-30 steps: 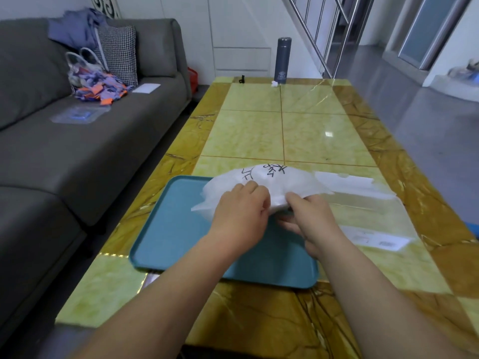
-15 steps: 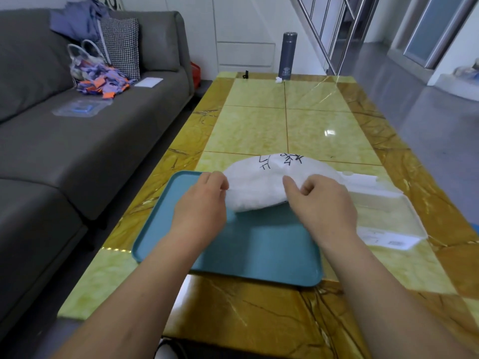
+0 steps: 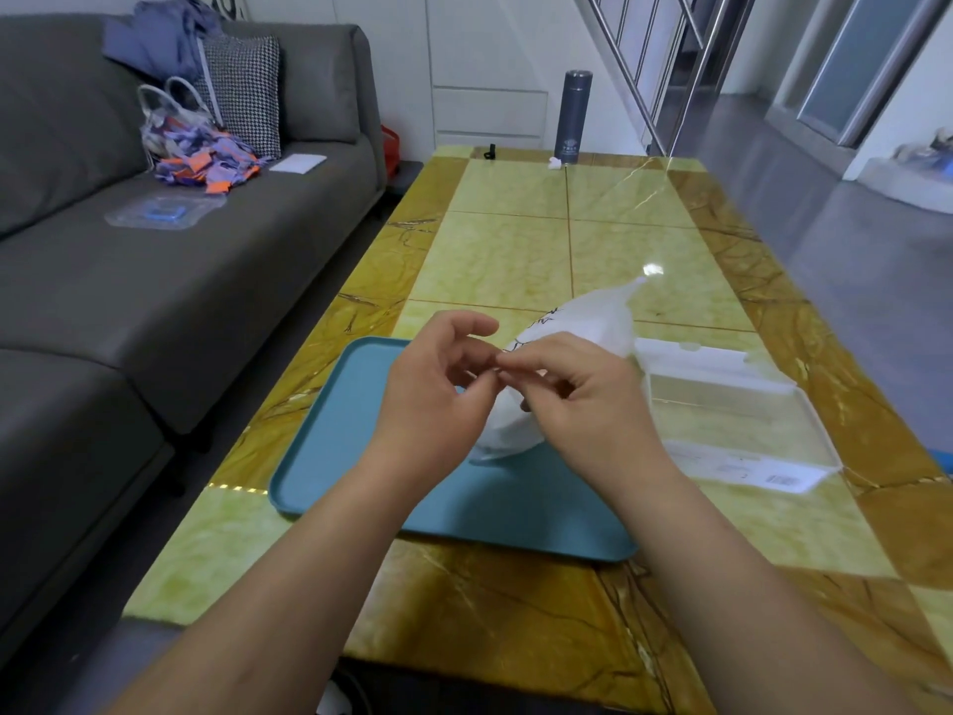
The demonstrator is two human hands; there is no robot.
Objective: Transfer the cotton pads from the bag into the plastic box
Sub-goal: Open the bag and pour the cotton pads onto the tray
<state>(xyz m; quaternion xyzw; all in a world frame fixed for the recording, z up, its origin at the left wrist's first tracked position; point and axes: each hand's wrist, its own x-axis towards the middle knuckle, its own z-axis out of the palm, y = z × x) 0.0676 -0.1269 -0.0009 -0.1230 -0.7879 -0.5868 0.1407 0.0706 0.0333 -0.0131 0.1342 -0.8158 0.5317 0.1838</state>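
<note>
Bulging white bag (image 3: 582, 322), black markings, tilted

left hand (image 3: 438, 389): fingertips pinched | right hand (image 3: 582, 399): fingertips pinched, touching left

Bag (image 3: 582, 327): between both hands, over the tray (image 3: 330, 456).
Plastic box (image 3: 732, 399): just right of the right hand (image 3: 582, 399).
Flask (image 3: 572, 116): far beyond the hands.
Sofa (image 3: 154, 301): left of the left hand (image 3: 438, 389).

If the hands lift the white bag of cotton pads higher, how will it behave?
The white bag probably flops: its thin film already bends and tapers to a loose tip. It seems light, since fingertips of the left hand and right hand carry it. The smooth plastic may slip.
</note>
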